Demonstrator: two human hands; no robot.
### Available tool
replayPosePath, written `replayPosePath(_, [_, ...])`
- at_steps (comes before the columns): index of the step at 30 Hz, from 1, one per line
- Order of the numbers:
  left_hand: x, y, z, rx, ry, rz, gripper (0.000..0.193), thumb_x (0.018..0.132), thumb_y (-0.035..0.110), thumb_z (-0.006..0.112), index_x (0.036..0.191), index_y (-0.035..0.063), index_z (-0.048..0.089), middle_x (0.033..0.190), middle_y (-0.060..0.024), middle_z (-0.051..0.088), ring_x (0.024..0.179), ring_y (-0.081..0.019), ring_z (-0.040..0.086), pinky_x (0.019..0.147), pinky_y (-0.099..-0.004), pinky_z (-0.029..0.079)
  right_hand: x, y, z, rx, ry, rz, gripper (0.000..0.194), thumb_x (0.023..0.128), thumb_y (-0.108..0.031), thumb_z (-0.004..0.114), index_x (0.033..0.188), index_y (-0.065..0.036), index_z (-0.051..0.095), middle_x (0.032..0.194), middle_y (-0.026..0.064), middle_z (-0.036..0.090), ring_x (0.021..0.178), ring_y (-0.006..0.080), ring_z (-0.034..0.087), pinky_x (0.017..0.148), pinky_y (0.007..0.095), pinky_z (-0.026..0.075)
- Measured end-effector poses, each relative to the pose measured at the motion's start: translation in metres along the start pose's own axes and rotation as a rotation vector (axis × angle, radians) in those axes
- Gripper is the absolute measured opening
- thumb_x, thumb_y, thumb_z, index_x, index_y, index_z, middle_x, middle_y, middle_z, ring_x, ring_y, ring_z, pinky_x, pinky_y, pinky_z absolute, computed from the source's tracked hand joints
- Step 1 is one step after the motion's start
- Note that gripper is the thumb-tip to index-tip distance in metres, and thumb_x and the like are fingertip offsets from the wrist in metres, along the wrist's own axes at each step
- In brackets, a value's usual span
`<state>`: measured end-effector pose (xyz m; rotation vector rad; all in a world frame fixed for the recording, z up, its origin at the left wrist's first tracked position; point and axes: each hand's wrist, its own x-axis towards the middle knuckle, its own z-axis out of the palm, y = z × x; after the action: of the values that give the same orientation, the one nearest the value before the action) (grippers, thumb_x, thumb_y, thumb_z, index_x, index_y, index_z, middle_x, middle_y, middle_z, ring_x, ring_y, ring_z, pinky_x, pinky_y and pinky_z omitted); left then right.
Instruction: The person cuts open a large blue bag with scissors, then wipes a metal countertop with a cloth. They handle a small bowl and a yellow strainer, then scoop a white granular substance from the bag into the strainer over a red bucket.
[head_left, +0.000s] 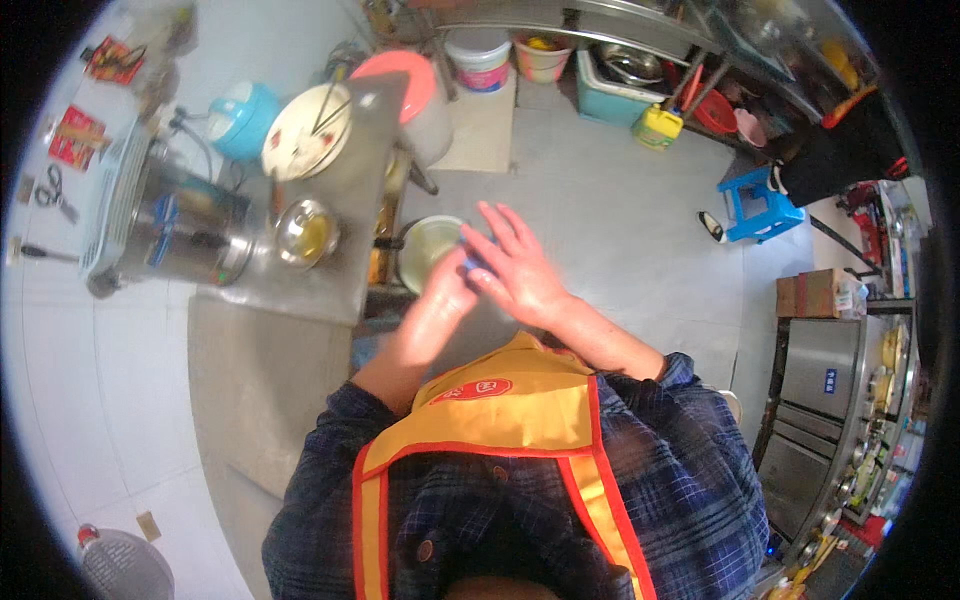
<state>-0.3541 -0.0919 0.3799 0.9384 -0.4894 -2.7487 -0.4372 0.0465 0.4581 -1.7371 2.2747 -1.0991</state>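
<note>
In the head view my right hand (521, 266) is laid across my left hand (450, 283), its fingers straight and slightly apart. Both hands look wet. A small blue thing (472, 260) shows between them; what it is stays unclear, as the fingers cover most of it. Just behind my left hand, lower down, is a round tub (418, 251) of cloudy, pale liquid. The yellow apron (517, 412) with red trim lies below my wrists. To the left, a steel bowl (304, 234) with yellowish liquid sits on the metal table (330, 281).
Stacked pale dishes (300, 142) with thin utensils lie on the table near a bin with a pink lid (409, 82). Ahead stand a white bucket (478, 56) and a yellow jug (658, 126). At right are a blue stool (757, 206), a person (840, 154) and steel cabinets (817, 367).
</note>
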Motion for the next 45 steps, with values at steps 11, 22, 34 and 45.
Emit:
replayPosePath(11, [0.145, -0.115, 0.184, -0.198, -0.606, -0.558, 0.027, 0.096, 0.017, 0.051, 0.121, 0.0056, 0.052, 0.118, -0.0168, 0.059, 0.111, -0.0328, 0.057, 0.096, -0.0474, 0.049, -0.034, 0.171, -0.159, -0.078, -0.005, 0.048, 0.058, 0.093, -0.035, 0.053, 0.144, -0.009, 0.041, 0.149, 0.0154, 0.039, 0.139, 0.0399, 0.030, 0.113, 0.0585, 0.021])
replayPosePath(22, [0.303, -0.129, 0.375, -0.127, -0.108, -0.288, 0.026, 0.096, 0.018, 0.049, 0.117, 0.0005, 0.050, 0.120, -0.0189, 0.056, 0.113, -0.0394, 0.053, 0.094, -0.0574, 0.047, -0.066, 0.324, -0.261, -0.265, 0.162, 0.200, 0.036, 0.082, -0.013, 0.065, 0.118, -0.010, 0.063, 0.138, 0.0096, 0.052, 0.135, 0.0381, 0.037, 0.111, 0.0616, 0.026])
replayPosePath(34, [0.518, -0.210, 0.582, -0.030, -0.407, -0.428, 0.034, 0.094, 0.021, 0.054, 0.123, 0.0026, 0.053, 0.122, -0.0176, 0.060, 0.105, -0.0354, 0.060, 0.085, -0.0494, 0.052, 0.054, 0.545, -0.482, -0.478, 0.272, 0.203, 0.044, 0.075, 0.003, 0.060, 0.118, -0.006, 0.062, 0.134, 0.0156, 0.053, 0.126, 0.0379, 0.048, 0.109, 0.0555, 0.032])
replayPosePath(45, [0.605, -0.207, 0.752, 0.459, -0.743, -0.144, 0.043, 0.093, 0.016, 0.056, 0.135, 0.0078, 0.048, 0.132, -0.0154, 0.055, 0.115, -0.0324, 0.057, 0.089, -0.0464, 0.050, 0.144, 0.726, -0.682, -0.692, 0.346, 0.203, 0.054, 0.073, 0.007, 0.059, 0.127, -0.002, 0.055, 0.132, 0.0204, 0.054, 0.124, 0.0405, 0.049, 0.110, 0.0481, 0.036])
